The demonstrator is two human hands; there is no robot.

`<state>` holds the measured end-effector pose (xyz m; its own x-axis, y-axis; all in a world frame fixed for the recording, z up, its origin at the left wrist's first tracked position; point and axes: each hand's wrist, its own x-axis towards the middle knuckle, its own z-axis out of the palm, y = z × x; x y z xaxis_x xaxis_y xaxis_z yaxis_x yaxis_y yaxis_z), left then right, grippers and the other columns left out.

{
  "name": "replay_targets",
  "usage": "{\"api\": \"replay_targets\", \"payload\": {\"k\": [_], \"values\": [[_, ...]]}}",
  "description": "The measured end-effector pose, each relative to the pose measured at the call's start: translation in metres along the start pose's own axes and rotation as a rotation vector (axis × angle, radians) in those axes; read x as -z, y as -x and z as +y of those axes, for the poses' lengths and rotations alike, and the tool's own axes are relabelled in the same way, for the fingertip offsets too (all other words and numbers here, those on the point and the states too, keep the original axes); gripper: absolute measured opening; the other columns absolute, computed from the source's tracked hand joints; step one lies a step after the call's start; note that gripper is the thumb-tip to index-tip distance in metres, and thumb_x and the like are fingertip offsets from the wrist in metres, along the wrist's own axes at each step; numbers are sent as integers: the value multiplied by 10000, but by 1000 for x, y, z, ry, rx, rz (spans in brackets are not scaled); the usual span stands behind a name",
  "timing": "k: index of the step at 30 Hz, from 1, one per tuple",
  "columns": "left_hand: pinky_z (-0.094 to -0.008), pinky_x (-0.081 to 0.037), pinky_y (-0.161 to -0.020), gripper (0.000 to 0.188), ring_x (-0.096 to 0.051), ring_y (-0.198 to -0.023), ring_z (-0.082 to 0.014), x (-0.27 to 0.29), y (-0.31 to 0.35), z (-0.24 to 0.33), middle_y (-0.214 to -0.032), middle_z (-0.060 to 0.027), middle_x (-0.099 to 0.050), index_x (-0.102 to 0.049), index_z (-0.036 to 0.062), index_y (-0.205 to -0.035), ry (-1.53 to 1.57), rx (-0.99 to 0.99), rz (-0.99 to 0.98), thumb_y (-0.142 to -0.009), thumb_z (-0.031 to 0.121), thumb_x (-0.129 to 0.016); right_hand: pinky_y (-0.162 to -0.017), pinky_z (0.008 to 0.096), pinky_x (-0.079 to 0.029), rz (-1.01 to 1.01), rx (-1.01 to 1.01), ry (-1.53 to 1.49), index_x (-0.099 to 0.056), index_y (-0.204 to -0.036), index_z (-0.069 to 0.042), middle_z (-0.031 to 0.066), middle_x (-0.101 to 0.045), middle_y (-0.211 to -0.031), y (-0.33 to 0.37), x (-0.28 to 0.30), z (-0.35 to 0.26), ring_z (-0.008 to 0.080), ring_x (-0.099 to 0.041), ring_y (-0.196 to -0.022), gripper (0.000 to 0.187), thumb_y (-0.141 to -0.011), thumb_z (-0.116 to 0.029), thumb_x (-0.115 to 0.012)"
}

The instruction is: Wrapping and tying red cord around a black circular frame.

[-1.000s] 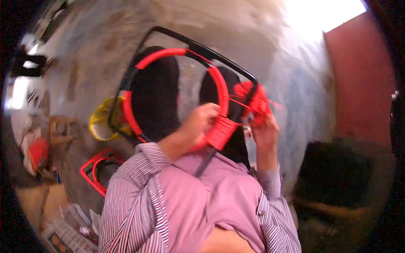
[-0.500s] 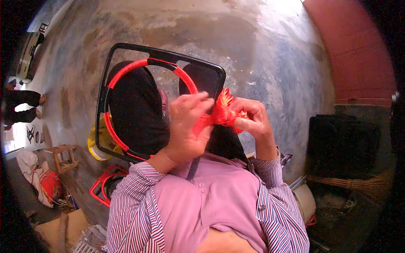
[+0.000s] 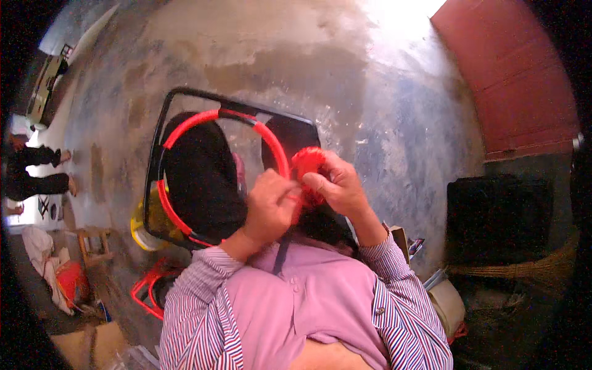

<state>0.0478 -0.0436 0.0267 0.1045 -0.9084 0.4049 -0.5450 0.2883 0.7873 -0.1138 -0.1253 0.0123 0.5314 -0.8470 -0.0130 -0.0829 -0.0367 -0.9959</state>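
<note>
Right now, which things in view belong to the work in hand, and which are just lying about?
In hand:
Red cord bundle, in the right hand
Ring partly wrapped in red, by the left hand
Black frame around the ring

Lying about:
Yellow bucket
Wooden stool
White cloth
Broom

The frame (image 3: 246, 105) lies over the legs (image 3: 206, 179); the ring (image 3: 272, 139) sits inside the frame. The cord (image 3: 308, 159) is in the right hand (image 3: 341, 186), right of the ring. The left hand (image 3: 266, 205) is left of the cord. Left of the frame: bucket (image 3: 144, 229), partly behind it; farther left, stool (image 3: 96, 248). Far right: broom (image 3: 512, 269).
</note>
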Motion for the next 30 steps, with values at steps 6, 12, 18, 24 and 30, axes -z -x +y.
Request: {"api": "replay_targets", "payload": {"k": [6, 12, 18, 24, 30], "values": [[-321, -358, -521, 178, -459, -575, -211, 13, 4, 1, -656, -84, -475, -527, 47, -726, 112, -47, 109, -836, 128, -641, -755, 443, -430, -256, 479, 665, -599, -884, -71, 110, -578, -869, -12, -7, -16, 317, -529, -883, 260, -799, -315, -627], [-209, -337, -639, 296, -396, -719, -65, 28, 25, 1, -867, 24, -416, -468, 68, -980, 499, 276, 311, -814, 156, -697, -832, 419, -397, -362, 621, 787, -581, -935, -38, 106, -556, -946, 9, -21, -62, 292, -498, -959, 408, -737, -386, -661], [-200, -365, -631, 173, -389, -673, -43, 13, 74, -69, -789, 34, -410, -461, 66, -917, 859, 398, 336, -803, 91, -589, -882, 420, -396, -338, 694, 814, -589, -988, -59, 94, -553, -993, 23, -76, 8, 272, -501, -999, 432, -641, -289, -707], [-226, -350, -559, 102, -389, -589, -60, 15, 85, -127, -689, 27, -412, -478, 65, -955, 1184, 549, 341, -888, 97, -547, -854, 397, -452, -100, 599, 352, -559, -1018, -15, 149, -562, -978, 5, -90, 50, 338, -552, -956, 397, -666, -180, -637], [-275, -427, -639, 71, -495, -653, -120, 20, 72, -133, -738, -13, -511, -487, 68, -991, 1250, 705, 314, -947, 123, -492, -887, 339, -443, 46, 464, 54, -549, -1109, 4, 147, -545, -1032, -5, -94, 64, 267, -570, -981, 339, -831, -183, -598]]}}
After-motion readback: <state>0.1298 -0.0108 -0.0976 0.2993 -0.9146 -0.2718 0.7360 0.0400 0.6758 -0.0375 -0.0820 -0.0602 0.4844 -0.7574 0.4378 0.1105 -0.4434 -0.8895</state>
